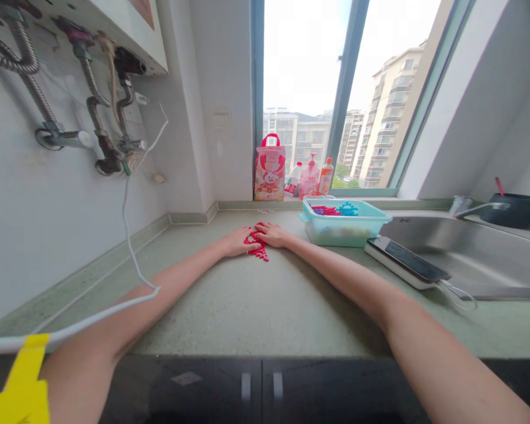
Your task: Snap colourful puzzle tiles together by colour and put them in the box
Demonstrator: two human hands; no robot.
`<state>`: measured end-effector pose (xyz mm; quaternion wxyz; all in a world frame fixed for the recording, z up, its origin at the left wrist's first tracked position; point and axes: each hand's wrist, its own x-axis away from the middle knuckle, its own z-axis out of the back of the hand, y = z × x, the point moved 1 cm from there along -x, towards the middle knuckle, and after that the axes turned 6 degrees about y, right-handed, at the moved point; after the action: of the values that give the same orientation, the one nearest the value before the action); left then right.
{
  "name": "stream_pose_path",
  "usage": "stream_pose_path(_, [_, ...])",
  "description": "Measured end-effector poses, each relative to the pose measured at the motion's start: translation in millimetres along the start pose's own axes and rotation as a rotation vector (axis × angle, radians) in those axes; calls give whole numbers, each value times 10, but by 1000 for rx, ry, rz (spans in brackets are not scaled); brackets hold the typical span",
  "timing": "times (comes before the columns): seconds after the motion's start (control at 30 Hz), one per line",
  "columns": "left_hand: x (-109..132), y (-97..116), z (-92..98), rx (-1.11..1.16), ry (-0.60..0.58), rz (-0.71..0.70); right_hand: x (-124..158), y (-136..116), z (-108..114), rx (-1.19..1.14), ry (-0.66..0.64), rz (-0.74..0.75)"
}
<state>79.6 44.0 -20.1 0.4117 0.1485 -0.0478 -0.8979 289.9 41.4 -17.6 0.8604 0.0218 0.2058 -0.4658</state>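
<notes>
Head view: left of the teal basin (347, 229), we find red pieces (259, 254) partly hidden under our left hand (239, 241) and right hand (271, 235); either grip we cannot tell. Blue pieces (348, 208) inside the basin show only partly.

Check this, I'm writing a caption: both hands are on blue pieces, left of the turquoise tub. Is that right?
The colour is wrong: the head view shows the left hand and right hand on red pieces, left of the turquoise tub.
</notes>
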Motion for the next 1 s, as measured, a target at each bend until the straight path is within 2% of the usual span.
stream_pose_path(0.2, [406, 293, 114, 26, -113, -107, 585, -120, 163, -27, -84, 17])
stream_pose_path(0.43, [490, 324, 212, 41, -108, -209, 1072, -109, 363, -95, -132, 14])
stream_pose_path(0.6, [578, 206, 310, 83, -80, -266, 1224, -110, 554, -304, -167, 74])
stream_pose_path(0.73, [669, 156, 400, 124, -3, -319, 1246, -119, 658, -489, -40, 32])
stream_pose_path(0.87, [698, 258, 457, 143, 28, -409, 1234, -114, 790, -294, 42, 54])
stream_pose_path(1.0, [711, 385, 512, 86, 89, -477, 1271, -160, 1079, -83, -63, -12])
